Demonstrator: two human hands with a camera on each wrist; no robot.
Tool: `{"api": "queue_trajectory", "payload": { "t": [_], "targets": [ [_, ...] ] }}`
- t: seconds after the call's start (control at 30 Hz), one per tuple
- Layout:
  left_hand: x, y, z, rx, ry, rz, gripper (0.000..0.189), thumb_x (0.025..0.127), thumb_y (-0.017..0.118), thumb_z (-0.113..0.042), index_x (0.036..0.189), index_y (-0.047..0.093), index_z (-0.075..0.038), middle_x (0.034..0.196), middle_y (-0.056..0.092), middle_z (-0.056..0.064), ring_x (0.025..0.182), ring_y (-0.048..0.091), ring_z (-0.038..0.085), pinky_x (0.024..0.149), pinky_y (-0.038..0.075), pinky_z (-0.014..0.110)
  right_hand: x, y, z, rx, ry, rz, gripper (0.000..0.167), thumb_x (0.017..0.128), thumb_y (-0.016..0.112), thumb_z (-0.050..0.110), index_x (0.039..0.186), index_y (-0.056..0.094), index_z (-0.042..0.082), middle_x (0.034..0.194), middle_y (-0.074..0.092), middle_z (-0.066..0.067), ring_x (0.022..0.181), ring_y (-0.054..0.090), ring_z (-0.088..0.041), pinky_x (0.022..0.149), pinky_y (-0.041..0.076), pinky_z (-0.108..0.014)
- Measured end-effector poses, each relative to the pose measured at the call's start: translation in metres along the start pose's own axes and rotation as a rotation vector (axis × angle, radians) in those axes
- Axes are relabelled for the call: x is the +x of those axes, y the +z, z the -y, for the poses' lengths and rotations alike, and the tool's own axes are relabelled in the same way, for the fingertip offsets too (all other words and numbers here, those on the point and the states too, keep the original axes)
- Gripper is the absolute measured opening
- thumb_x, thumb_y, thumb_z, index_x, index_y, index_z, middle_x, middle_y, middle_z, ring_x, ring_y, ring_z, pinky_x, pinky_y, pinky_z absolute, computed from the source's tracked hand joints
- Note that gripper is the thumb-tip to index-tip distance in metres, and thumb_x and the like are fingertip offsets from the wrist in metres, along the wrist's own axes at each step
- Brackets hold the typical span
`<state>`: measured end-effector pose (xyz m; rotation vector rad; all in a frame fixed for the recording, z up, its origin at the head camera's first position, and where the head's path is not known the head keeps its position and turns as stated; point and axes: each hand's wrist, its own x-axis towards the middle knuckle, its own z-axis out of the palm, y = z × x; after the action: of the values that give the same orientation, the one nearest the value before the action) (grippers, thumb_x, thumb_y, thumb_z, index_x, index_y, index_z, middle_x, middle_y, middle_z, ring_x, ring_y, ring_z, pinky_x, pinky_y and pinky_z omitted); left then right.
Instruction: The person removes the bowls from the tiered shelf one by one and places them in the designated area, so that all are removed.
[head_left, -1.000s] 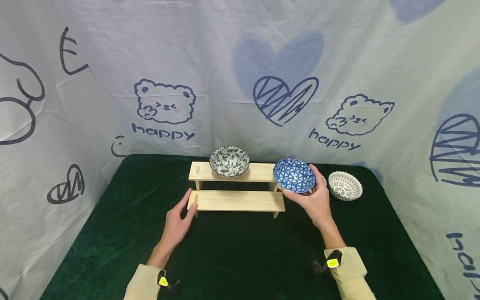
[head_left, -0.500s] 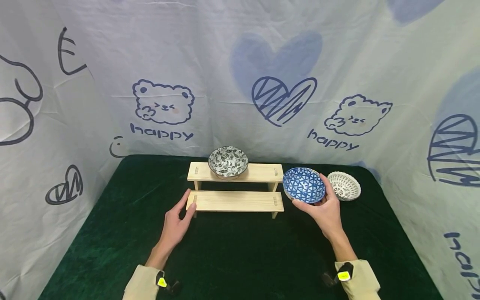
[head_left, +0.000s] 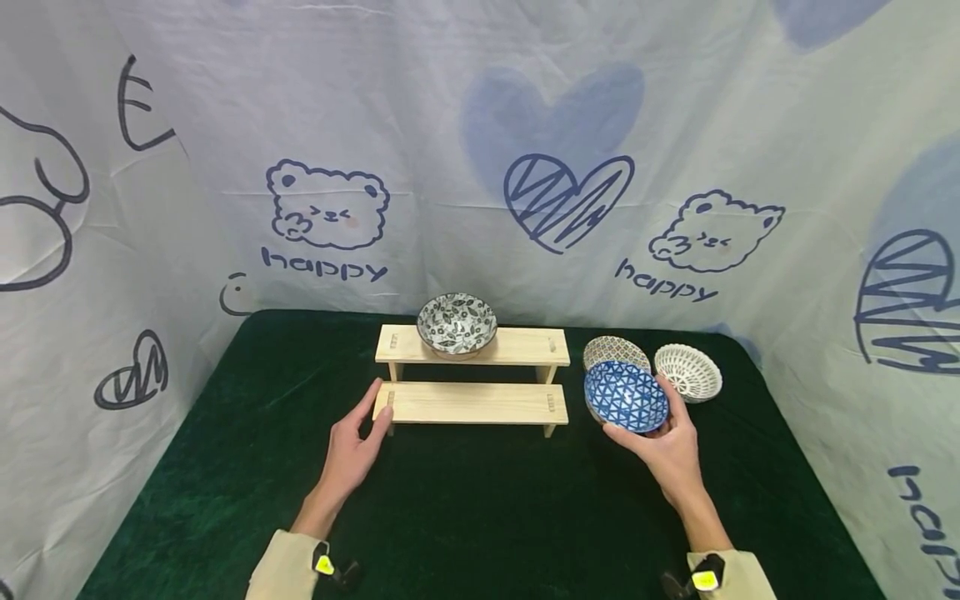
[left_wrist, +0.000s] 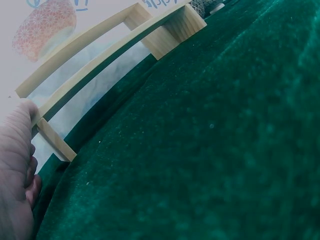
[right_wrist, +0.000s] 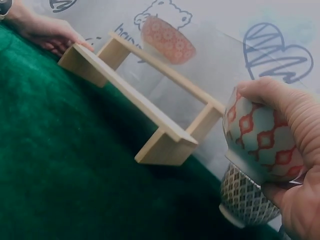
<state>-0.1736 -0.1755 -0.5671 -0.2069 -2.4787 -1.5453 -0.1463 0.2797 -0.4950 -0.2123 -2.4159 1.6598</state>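
One blue bowl (head_left: pixel 626 396) in my right hand (head_left: pixel 667 457) just came away from the right end of the rack (head_left: pixel 472 403), out and toward me, so the patterned bowl (head_left: pixel 617 350) behind it shows now. Guess that means it's off the shelves for the moment. Right thumb and fingers are curled round its side, palm reaching forward; can't tell if the bowls touch. Left hand (head_left: pixel 352 447) pinches the lower shelf's left end, thumb in front.
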Motion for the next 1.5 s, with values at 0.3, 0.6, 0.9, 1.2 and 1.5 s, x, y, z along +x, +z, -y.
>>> {"api": "queue_trajectory", "payload": {
  "t": [0.3,0.6,0.9,1.2,1.5],
  "targets": [
    [0.000,0.001,0.001,-0.001,-0.004,0.009,0.061,0.108,0.058,-0.036,0.161,0.041,-0.011,0.166,0.039,0.005,0.152,0.039,0.029,0.122,0.031,0.058,-0.009,-0.002,-0.021,-0.028,0.057,0.010,0.113,0.082,0.091,0.018,0.168,0.017,0.018,0.166,0.029,-0.020,0.148,0.039,-0.043,0.113,0.043,-0.036],
    [0.000,-0.001,0.001,-0.004,-0.003,0.008,0.061,0.108,0.058,-0.038,0.161,0.041,-0.012,0.165,0.040,0.004,0.152,0.039,0.028,0.123,0.031,0.058,-0.012,0.000,-0.038,-0.002,0.083,-0.003,0.114,0.079,0.094,0.015,0.166,0.021,0.016,0.165,0.031,-0.020,0.146,0.041,-0.040,0.100,0.043,-0.011],
    [0.001,-0.001,0.002,0.008,-0.008,0.012,0.062,0.108,0.058,-0.038,0.162,0.040,-0.012,0.166,0.039,0.005,0.152,0.039,0.030,0.122,0.031,0.060,-0.016,0.001,-0.048,-0.001,0.082,0.022,0.114,0.076,0.095,0.015,0.164,0.023,0.014,0.162,0.033,-0.021,0.143,0.043,-0.041,0.093,0.042,-0.004],
    [0.000,-0.001,0.000,0.001,-0.013,0.013,0.061,0.109,0.057,-0.038,0.162,0.040,-0.013,0.166,0.039,0.003,0.152,0.038,0.027,0.123,0.031,0.057,-0.016,-0.003,-0.051,-0.073,0.124,0.046,0.118,0.077,0.095,0.020,0.166,0.018,0.014,0.165,0.027,-0.023,0.146,0.036,-0.048,0.118,0.037,-0.063],
    [0.000,0.000,0.002,0.010,-0.014,0.021,0.062,0.109,0.057,-0.038,0.162,0.038,-0.013,0.167,0.037,0.003,0.153,0.037,0.029,0.123,0.030,0.060,-0.013,-0.012,-0.050,-0.137,0.158,0.105,0.120,0.078,0.095,0.027,0.166,0.014,0.016,0.166,0.022,-0.026,0.147,0.032,-0.052,0.117,0.034,-0.068]
  ]
}}
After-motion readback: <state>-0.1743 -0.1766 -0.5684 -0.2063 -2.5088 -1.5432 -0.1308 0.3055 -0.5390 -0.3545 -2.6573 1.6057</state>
